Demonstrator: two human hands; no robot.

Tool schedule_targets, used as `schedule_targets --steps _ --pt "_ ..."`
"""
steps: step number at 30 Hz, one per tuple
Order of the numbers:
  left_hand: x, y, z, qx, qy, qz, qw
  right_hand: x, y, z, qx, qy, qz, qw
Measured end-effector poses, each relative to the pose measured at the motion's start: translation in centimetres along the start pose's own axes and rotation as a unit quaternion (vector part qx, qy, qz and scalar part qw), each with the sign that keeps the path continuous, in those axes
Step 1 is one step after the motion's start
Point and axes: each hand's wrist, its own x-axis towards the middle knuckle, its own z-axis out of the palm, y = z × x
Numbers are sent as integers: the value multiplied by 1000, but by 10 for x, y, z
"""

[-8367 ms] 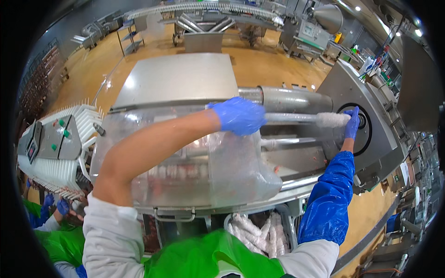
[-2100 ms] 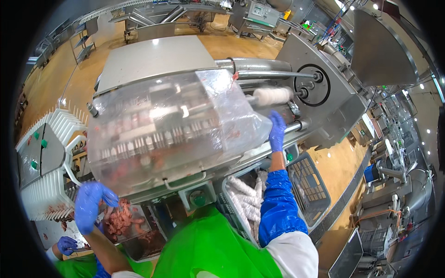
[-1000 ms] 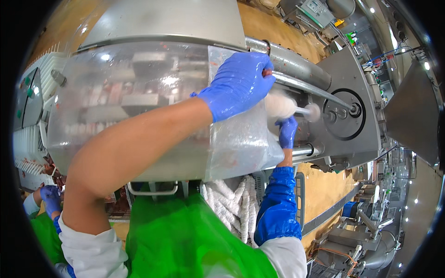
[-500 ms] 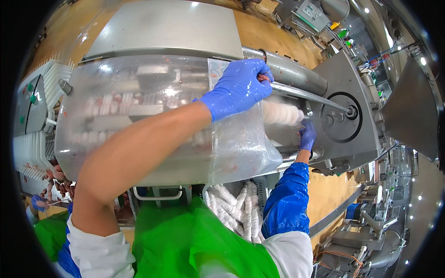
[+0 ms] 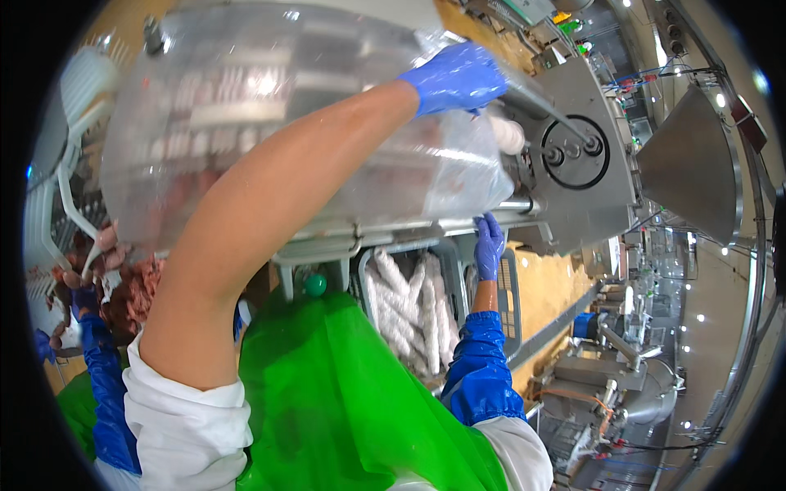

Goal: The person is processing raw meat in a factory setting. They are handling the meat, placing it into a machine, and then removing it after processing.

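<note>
My left hand [image 5: 463, 78], in a wet blue glove, is closed beside the end of a steel filling tube [image 5: 540, 100]. Whatever its fingers hold is hidden. Just below it, white pleated casing [image 5: 508, 136] sits on a second tube. Both tubes come out of a round plate [image 5: 575, 169] on the machine's end wall. My right hand [image 5: 489, 245], also gloved in blue, is at the machine's front lower edge with fingers stretched upward, and nothing shows in it. Beside it stands a grey bin [image 5: 449, 274] of white casing sticks [image 5: 430, 311].
A clear cover [image 5: 352, 184] spans the machine, with blurred white parts behind it. A steel hopper [image 5: 692, 164] is at the right. Reddish meat [image 5: 147, 286] and linked sausages [image 5: 102, 250] are at the left, where another person's gloved hand [image 5: 82, 301] reaches in.
My right hand has come down from the casing on the tube to the machine's front edge. My left hand stays near the tube end. The view has shifted, showing more of the bin.
</note>
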Motion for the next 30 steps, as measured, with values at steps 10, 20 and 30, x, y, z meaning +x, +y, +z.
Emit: schedule_targets --steps 10,20,30 --pt "-237 120 -13 -211 -182 -130 951 -226 115 -71 -61 -33 320 945" --pt "-631 33 31 -62 -418 -679 600 -376 185 -55 -398 -53 304 864" --pt "-764 -18 13 363 -268 -647 614 -327 196 -108 -456 74 231 856"
